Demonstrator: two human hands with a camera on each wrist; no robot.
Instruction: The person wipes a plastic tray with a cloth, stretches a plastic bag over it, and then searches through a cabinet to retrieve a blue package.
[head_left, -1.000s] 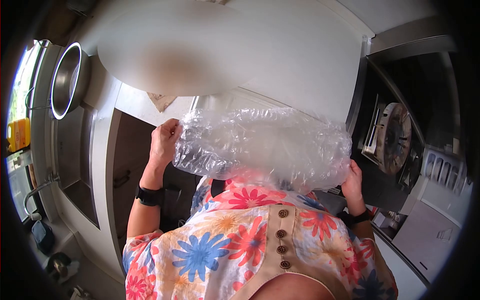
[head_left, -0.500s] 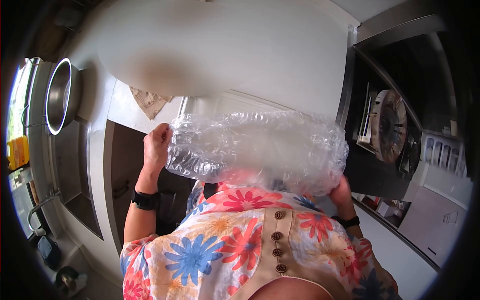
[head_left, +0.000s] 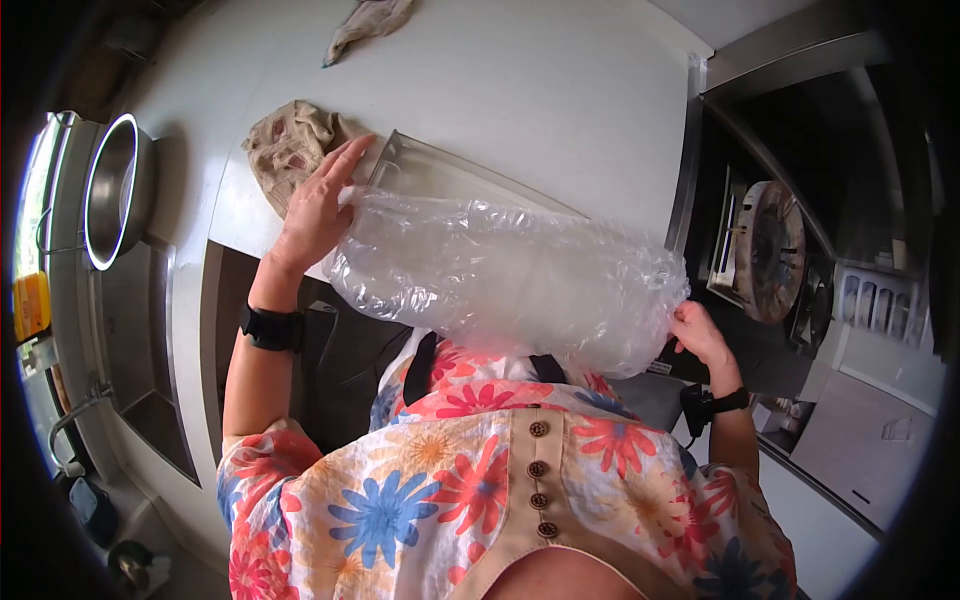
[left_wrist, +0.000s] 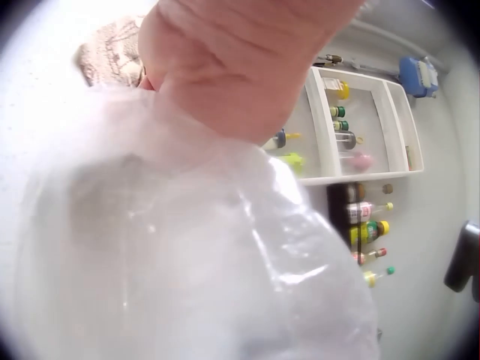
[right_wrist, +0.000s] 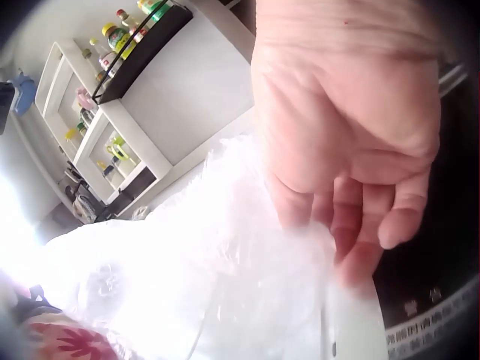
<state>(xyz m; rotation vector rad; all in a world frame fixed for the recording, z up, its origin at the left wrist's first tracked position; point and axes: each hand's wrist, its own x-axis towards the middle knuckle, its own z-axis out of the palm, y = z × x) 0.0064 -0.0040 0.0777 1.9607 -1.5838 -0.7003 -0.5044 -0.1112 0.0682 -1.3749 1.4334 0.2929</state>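
Note:
A wide sheet or bag of clear, crinkled plastic (head_left: 500, 270) spans the space in front of the body in the head view. My left hand (head_left: 318, 215) is at its upper left end, fingers extended and slightly spread, thumb by the film. At the right end my right hand (head_left: 700, 335) grips the edge with curled fingers. In the right wrist view, the fingers of that hand (right_wrist: 349, 127) bend at the film (right_wrist: 225, 277). The left wrist view shows the heel of my left hand (left_wrist: 232, 67) over the plastic (left_wrist: 187, 255); its fingertips are hidden.
A clear-walled, shallow rectangular container (head_left: 393, 155) lies behind the plastic on the white counter (head_left: 540, 110). Left of it is a crumpled beige cloth (head_left: 275, 165); another cloth (head_left: 372, 25) lies farther back. A metal bowl (head_left: 112, 190) stands left, a stove burner (head_left: 775, 250) right.
My left hand has moved up and its fingers have straightened. The plastic's left end has risen and tilted. My right hand has shifted upward; more of the cloths and container shows.

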